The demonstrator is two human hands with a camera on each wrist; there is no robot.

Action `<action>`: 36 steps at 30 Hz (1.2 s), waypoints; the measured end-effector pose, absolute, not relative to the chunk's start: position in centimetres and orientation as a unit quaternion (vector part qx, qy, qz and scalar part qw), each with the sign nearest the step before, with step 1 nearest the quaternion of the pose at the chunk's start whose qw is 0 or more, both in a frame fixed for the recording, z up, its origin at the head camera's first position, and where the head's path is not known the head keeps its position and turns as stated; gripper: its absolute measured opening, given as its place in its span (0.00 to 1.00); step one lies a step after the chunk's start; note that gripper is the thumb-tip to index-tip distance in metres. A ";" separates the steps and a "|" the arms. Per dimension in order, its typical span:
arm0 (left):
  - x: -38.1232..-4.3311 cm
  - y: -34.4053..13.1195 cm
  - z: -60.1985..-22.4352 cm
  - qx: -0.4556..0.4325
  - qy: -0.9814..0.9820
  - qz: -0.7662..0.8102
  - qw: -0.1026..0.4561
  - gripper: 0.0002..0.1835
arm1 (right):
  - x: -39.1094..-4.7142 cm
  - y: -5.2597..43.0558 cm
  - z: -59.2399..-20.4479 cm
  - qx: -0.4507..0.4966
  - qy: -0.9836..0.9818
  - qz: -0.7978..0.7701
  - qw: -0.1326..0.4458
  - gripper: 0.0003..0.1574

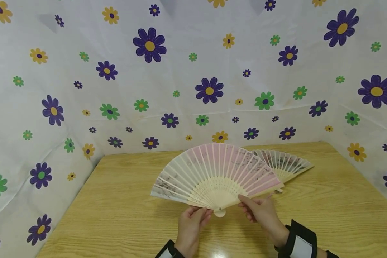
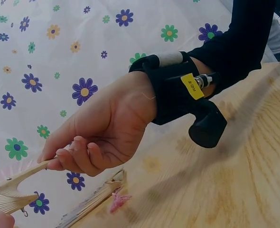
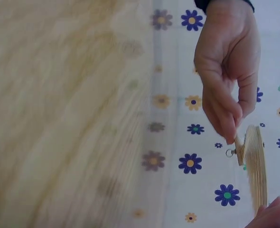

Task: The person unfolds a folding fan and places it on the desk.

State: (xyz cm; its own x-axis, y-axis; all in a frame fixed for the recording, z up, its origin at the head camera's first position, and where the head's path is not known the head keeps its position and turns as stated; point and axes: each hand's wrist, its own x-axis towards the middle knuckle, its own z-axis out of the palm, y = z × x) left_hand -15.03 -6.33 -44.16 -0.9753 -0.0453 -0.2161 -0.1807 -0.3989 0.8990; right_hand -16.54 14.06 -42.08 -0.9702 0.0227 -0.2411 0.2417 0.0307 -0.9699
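Observation:
An open folding fan (image 1: 213,161), pink and pale grey with printed branches and pierced cream ribs, is held up over the table, pivot end toward me. My left hand (image 1: 191,227) pinches its left outer rib close to the pivot. Along the right outer rib, a little farther from the pivot, my right hand (image 1: 259,213) grips between thumb and fingers. The right hand (image 2: 102,128) fills the left wrist view, with the fan's ribs (image 2: 9,202) at lower left. In the right wrist view the left hand (image 3: 230,66) pinches the fan (image 3: 256,166) beside a small metal ring.
A second open folding fan (image 1: 285,165) lies on the wooden table (image 1: 116,200) behind the held fan, partly hidden by it. A pink tassel (image 2: 118,202) shows at its end. White cloth with printed flowers (image 1: 180,75) stands around the table's back and sides.

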 end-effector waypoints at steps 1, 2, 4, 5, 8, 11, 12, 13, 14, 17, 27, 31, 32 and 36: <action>-15.0 -6.3 -44.2 -0.105 0.545 0.831 0.039 0.06 | -16.5 13.9 -42.1 0.096 0.710 -0.693 0.079 0.22; -15.0 -6.3 -44.1 -0.107 0.544 0.831 0.037 0.06 | -16.5 13.8 -42.1 0.100 0.706 -0.697 0.078 0.22; -15.1 -6.4 -44.0 -0.111 0.540 0.834 0.032 0.06 | -16.5 13.6 -42.1 0.106 0.703 -0.699 0.074 0.21; -15.1 -6.4 -44.0 -0.112 0.539 0.834 0.028 0.06 | -16.5 13.4 -42.1 0.110 0.702 -0.700 0.072 0.21; -15.2 -6.5 -43.8 -0.116 0.535 0.837 0.014 0.07 | -16.5 12.9 -42.0 0.121 0.696 -0.704 0.072 0.20; -15.3 -6.8 -43.6 -0.121 0.534 0.836 0.002 0.07 | -16.5 12.3 -41.8 0.126 0.685 -0.714 0.076 0.20; -15.3 -6.9 -43.6 -0.123 0.534 0.837 0.000 0.07 | -16.5 12.2 -41.8 0.126 0.681 -0.718 0.076 0.20; -15.3 -7.0 -43.7 -0.124 0.534 0.837 -0.002 0.07 | -16.5 12.0 -41.8 0.125 0.676 -0.722 0.075 0.20; -15.3 -7.1 -43.7 -0.124 0.534 0.836 -0.002 0.06 | -16.4 11.8 -41.8 0.123 0.673 -0.726 0.074 0.20; -15.4 -7.6 -44.0 -0.126 0.523 0.843 0.008 0.06 | -16.4 11.3 -41.8 0.121 0.667 -0.732 0.070 0.20; -17.4 -12.0 -44.6 -0.158 0.477 0.864 0.041 0.09 | -19.0 7.2 -43.0 0.103 0.649 -0.746 0.109 0.20; -18.8 -13.4 -44.2 -0.186 0.489 0.851 0.045 0.10 | -20.3 5.4 -43.3 0.118 0.632 -0.760 0.098 0.19; -19.1 -13.7 -44.2 -0.190 0.493 0.848 0.044 0.11 | -20.6 5.1 -43.4 0.121 0.627 -0.764 0.094 0.19; -20.2 -14.3 -44.0 -0.202 0.507 0.837 0.035 0.13 | -21.5 4.2 -43.6 0.133 0.617 -0.770 0.090 0.18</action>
State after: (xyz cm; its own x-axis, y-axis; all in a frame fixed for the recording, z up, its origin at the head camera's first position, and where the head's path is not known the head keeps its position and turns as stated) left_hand -20.19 -14.33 -44.00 -0.9159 -0.1471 -0.3735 -0.2631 -0.4826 0.8354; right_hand -21.52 4.22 -43.58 -0.9486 0.0251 -0.3155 0.3024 -0.2220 -0.9270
